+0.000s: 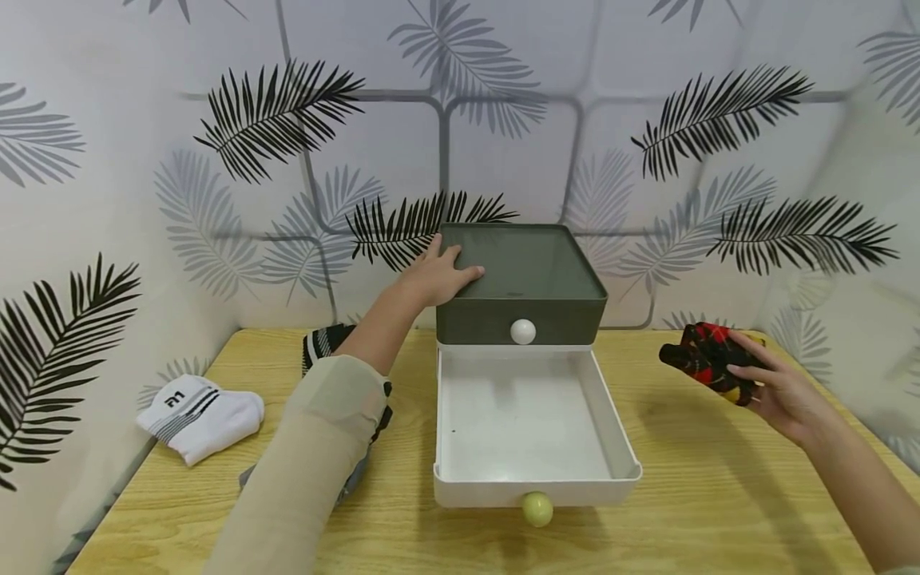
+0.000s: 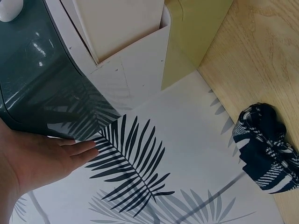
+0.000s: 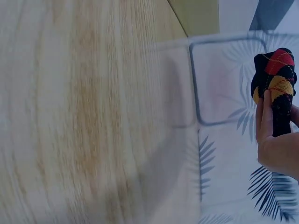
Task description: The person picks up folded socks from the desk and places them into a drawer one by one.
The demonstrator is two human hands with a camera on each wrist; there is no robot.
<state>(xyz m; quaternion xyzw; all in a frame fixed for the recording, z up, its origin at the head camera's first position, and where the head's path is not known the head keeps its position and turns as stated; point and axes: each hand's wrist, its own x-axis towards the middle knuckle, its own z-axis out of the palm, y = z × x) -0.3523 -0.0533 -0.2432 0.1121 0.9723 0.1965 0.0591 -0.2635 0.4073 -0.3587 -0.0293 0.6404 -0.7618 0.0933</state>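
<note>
Black, red and yellow argyle knit sock bundle (image 1: pixel 707 359) was to the right of the dark green plastic drawer box (image 1: pixel 521 263), near it but apart, and appeared raised above the yellowish wooden table (image 1: pixel 388 535). The right hand (image 1: pixel 779 399) had it pinched between thumb and fingers at its near end. The left hand (image 1: pixel 438 275) was laid against the box's left top edge, its fingers extended and spread, grasping nothing.

Below the box's round white knob (image 1: pixel 523 331), the white plastic drawer (image 1: pixel 477 493) with its round yellow-green knob (image 1: pixel 537 509) stood pulled out toward the person. To the left of the box lay a folded white sock pair with dark stripes (image 1: pixel 204 419) and, closer in, a folded black-and-white patterned sock (image 2: pixel 264 151), partly hidden in the head view by the left sleeve (image 1: pixel 287 471).

The step in hand seemed to be holding the sock bundle ready while the left hand steadied the box. The next move would probably call for bringing it leftward over the open drawer and letting go.

The bundle's long axis slanted, its free end aimed away from the hand, roughly toward the box; which end was the toe could not be told.
</note>
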